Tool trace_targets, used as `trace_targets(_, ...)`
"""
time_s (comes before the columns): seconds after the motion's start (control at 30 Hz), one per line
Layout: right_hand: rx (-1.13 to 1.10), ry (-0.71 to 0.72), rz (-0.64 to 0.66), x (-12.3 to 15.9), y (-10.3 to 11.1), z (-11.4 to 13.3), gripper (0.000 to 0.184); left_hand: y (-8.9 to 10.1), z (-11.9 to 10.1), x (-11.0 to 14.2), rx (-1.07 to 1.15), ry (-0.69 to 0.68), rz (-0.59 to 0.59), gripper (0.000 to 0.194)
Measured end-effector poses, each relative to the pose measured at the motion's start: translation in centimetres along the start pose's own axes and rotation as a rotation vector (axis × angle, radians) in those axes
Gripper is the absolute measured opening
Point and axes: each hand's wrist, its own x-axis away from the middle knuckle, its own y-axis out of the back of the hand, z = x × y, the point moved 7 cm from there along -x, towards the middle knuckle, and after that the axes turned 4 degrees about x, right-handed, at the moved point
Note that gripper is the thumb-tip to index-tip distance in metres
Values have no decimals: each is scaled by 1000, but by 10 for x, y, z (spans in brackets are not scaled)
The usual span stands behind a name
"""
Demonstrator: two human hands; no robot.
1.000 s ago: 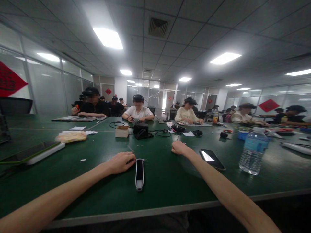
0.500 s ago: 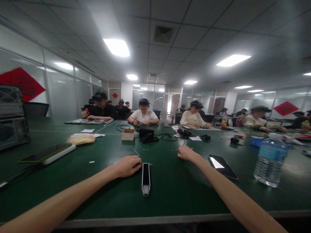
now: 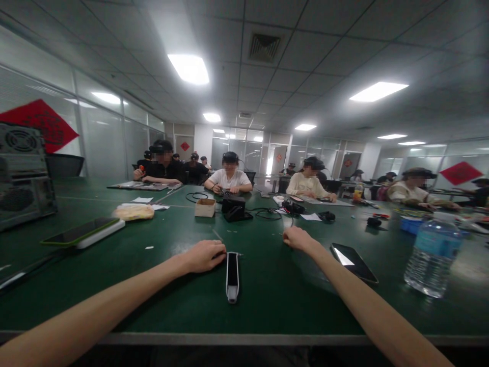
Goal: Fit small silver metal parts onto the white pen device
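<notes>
**Two bare hands flank a slim device on a green bench**

The left hand [image 3: 204,256] lies palm down with its fingers together, the fingertips [image 3: 222,248] just beside the top of a slim white-and-black handheld device [image 3: 232,278]. The picture does not settle whether they touch it. The right hand [image 3: 300,238] rests farther off with its fingers together and loosely curled, well apart from the device and holding nothing. The device lies lengthwise on the green workbench [image 3: 267,311], between the hands, with a small metal tip pointing away from the person. What it is exactly cannot be made out.

Two phones lie on the bench: a black smartphone [image 3: 353,262] right of the right hand, and a green-edged phone [image 3: 82,233] on a white base at far left. There is one water bottle [image 3: 431,260], one cardboard box [image 3: 205,207] and one black unit [image 3: 234,209] with tangled cables [image 3: 267,214]. A computer case [image 3: 21,176] is cut off by the left edge.

Four seated co-workers [image 3: 229,176] face this way, with more people behind them. What their hands hold is too small to tell.
</notes>
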Motion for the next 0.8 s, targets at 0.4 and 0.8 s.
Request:
trace_targets(0.4, 45, -9, -38, 0, -1, 9, 24, -1, 1, 1, -4, -3, -3, 20)
trace_targets(0.8, 59, 7, -53, -5, -7, 9, 27, -2, 2, 0, 20, 1, 3, 21)
